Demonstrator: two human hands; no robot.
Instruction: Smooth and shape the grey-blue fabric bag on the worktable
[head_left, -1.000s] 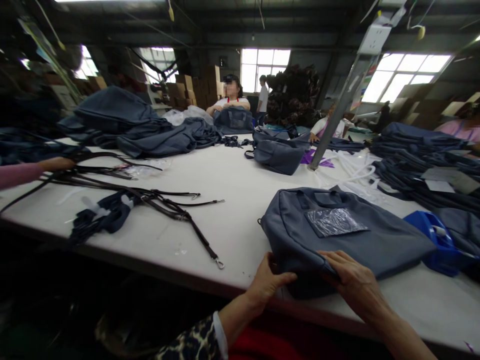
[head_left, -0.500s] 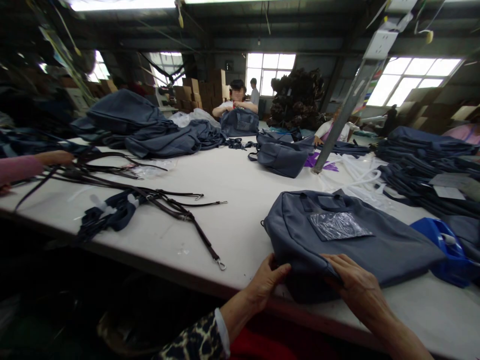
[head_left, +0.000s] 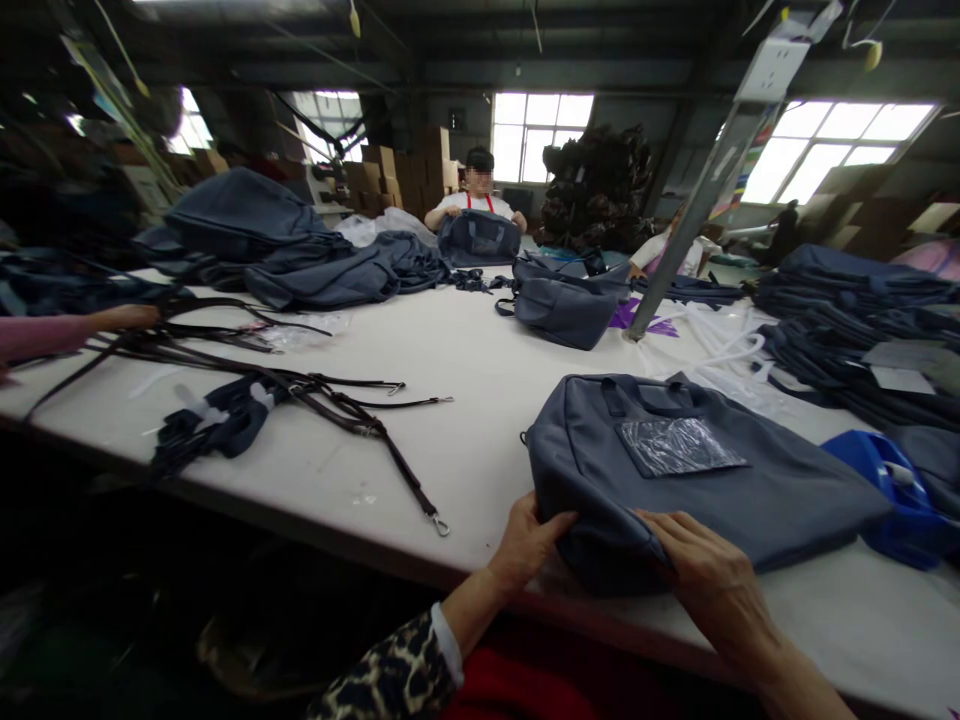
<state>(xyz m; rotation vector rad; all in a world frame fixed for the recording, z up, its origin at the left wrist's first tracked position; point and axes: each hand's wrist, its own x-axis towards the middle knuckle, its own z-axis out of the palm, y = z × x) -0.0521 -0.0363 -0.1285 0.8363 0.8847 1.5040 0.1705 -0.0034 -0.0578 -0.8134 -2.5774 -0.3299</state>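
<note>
Head view, bag: the grey-blue fabric bag [head_left: 697,480] lies flat on the white table [head_left: 480,400] at its near edge; its long axis runs from the near left corner away to the right; a clear plastic pocket [head_left: 679,445] sits on its upper face.
Left hand: the left hand [head_left: 529,545] pinches the near left corner, thumb on top, fingers underneath (hidden).
Right hand: the right hand [head_left: 709,575] lies curled on the near hem, just right of the left; both are equally near.
Around: a blue plastic object [head_left: 892,495] touches the far right end; dark straps with clips [head_left: 352,420] lie well apart on the left; another grey bag [head_left: 562,305] stands farther back.
In the way: nothing lies between the hands and the bag.
</note>
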